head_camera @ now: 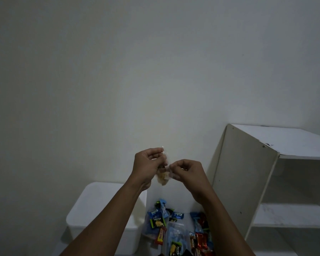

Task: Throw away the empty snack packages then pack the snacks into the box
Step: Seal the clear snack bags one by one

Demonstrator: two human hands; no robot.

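Note:
I hold a small clear plastic snack packet [163, 176] with pale yellow pieces inside, raised in front of the wall. My left hand [148, 165] pinches its upper left edge. My right hand [187, 172] pinches its right side. Below my arms, a pile of wrapped snacks [175, 230] in blue, green, red and orange wrappers lies on a white surface. A white box with its lid on [92, 206] stands to the left of the pile, partly covered by my left forearm.
A white open shelf unit [266, 174] stands at the right, its side panel close to my right forearm. A plain white wall fills the view behind.

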